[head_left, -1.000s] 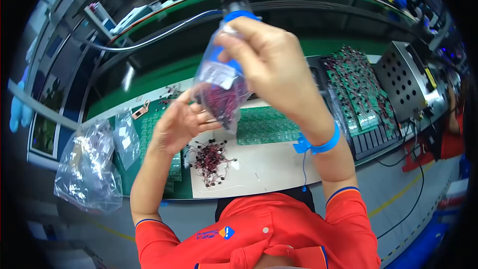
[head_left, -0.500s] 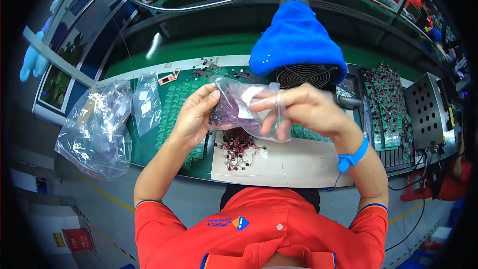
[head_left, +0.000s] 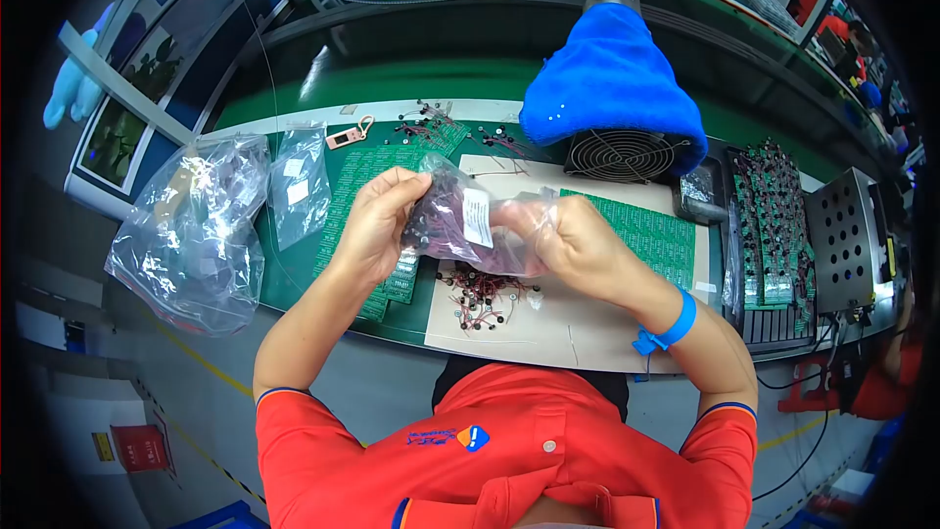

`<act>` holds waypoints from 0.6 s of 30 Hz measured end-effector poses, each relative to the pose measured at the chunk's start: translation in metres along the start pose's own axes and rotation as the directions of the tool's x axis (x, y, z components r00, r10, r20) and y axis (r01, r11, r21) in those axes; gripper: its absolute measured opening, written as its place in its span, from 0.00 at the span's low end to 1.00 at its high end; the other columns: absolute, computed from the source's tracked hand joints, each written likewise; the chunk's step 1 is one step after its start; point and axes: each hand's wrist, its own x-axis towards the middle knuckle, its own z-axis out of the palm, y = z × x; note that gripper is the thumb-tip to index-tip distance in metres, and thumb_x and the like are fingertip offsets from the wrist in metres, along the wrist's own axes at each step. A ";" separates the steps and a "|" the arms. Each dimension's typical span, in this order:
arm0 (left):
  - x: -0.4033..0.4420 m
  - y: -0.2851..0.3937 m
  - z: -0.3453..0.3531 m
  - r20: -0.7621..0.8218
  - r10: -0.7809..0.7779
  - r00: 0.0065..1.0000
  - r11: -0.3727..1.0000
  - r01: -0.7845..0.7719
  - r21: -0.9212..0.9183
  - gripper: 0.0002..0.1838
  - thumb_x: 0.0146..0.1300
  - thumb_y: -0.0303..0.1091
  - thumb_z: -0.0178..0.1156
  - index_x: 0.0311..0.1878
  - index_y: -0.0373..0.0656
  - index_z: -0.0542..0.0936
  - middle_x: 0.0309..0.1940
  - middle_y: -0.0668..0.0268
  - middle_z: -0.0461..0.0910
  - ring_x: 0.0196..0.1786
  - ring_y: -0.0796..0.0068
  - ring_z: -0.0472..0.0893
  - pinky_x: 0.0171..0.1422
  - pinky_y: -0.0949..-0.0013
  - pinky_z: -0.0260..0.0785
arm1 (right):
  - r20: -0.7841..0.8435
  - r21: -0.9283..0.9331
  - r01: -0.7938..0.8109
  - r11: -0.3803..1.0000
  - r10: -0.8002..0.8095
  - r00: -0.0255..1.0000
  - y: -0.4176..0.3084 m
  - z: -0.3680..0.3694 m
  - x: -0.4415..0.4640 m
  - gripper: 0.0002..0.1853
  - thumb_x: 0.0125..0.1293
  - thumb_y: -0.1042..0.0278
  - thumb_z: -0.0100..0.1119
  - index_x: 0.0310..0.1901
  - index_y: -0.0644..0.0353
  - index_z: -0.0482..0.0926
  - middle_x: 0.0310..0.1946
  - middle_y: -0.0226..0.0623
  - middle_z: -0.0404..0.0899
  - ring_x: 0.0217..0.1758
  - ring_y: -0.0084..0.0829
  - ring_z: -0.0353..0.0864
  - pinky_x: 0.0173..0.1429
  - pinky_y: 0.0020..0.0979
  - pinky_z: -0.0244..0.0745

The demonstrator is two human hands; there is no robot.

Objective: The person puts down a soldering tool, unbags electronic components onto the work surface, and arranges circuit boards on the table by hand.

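A clear plastic bag (head_left: 477, 216) with a white label and dark red wired parts inside is stretched sideways between both hands. My left hand (head_left: 384, 220) pinches its filled end between thumb and fingers. At the other end, my right hand (head_left: 568, 240) is closed on the bag, with some fingers seen through the plastic. Below the bag, a loose pile of black parts with red wires (head_left: 480, 296) lies on the beige board (head_left: 578, 335). Green circuit boards (head_left: 646, 235) lie behind my right hand, and more (head_left: 343, 225) lie left of my left hand.
A blue-covered hood (head_left: 615, 88) with a fan grille hangs behind the hands. Large and small clear bags (head_left: 201, 245) (head_left: 299, 191) lie at left. At right are a rack of boards with wired parts (head_left: 772, 225) and a perforated metal box (head_left: 844, 235). Other people are at the far right.
The bag has come down from its raised, upright position and now lies sideways between my hands. My left hand has taken hold of it, and my right hand has closed on its other end.
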 end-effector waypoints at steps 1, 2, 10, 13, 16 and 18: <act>0.001 -0.001 -0.001 -0.007 -0.007 1.000 1.000 0.007 -0.007 0.06 0.63 0.30 0.52 0.31 0.41 0.74 0.27 0.68 0.79 0.30 0.83 0.78 0.33 0.79 0.72 | 0.005 -0.003 0.000 1.000 0.000 1.000 0.004 0.002 0.003 0.17 0.63 0.76 0.47 0.54 0.64 0.72 0.43 0.42 0.77 0.28 0.26 0.80 0.35 0.24 0.76; 0.002 -0.001 -0.002 -0.011 -0.006 1.000 1.000 0.006 -0.011 0.06 0.63 0.30 0.52 0.31 0.41 0.74 0.27 0.68 0.79 0.30 0.83 0.78 0.33 0.79 0.72 | -0.077 -0.091 0.257 0.962 -0.264 0.961 0.013 0.006 0.008 0.17 0.62 0.77 0.46 0.53 0.65 0.72 0.45 0.45 0.76 0.29 0.28 0.81 0.36 0.25 0.76; -0.002 0.009 0.015 -0.057 0.049 0.997 0.998 -0.052 -0.047 0.05 0.65 0.32 0.52 0.31 0.46 0.71 0.25 0.73 0.73 0.28 0.85 0.74 0.32 0.80 0.69 | -0.157 -0.377 0.532 0.758 -0.618 0.770 0.026 0.015 0.018 0.22 0.56 0.83 0.45 0.55 0.68 0.69 0.50 0.54 0.72 0.40 0.44 0.78 0.47 0.37 0.72; -0.003 0.013 0.011 -0.034 0.109 0.993 0.994 -0.110 -0.029 0.05 0.66 0.35 0.50 0.34 0.47 0.71 0.29 0.72 0.73 0.33 0.85 0.74 0.39 0.77 0.70 | -0.146 -0.268 0.338 0.902 -0.385 0.911 0.015 0.006 0.013 0.23 0.54 0.82 0.47 0.55 0.69 0.67 0.51 0.57 0.70 0.50 0.53 0.73 0.55 0.41 0.68; 0.001 0.010 0.002 0.031 0.096 0.995 0.994 -0.094 -0.059 0.06 0.68 0.35 0.48 0.36 0.45 0.70 0.33 0.70 0.74 0.37 0.83 0.74 0.45 0.74 0.70 | -0.101 -0.132 0.182 0.974 -0.196 0.975 0.007 0.002 0.012 0.29 0.56 0.76 0.54 0.61 0.66 0.61 0.46 0.55 0.73 0.39 0.43 0.79 0.47 0.37 0.71; 0.002 0.010 0.003 0.064 0.087 0.994 0.994 -0.082 -0.072 0.07 0.68 0.36 0.47 0.38 0.45 0.70 0.35 0.68 0.75 0.40 0.82 0.75 0.48 0.73 0.70 | -0.143 -0.136 0.198 0.971 -0.217 0.966 0.009 0.004 0.014 0.30 0.56 0.74 0.55 0.61 0.66 0.61 0.44 0.55 0.74 0.39 0.44 0.79 0.46 0.37 0.72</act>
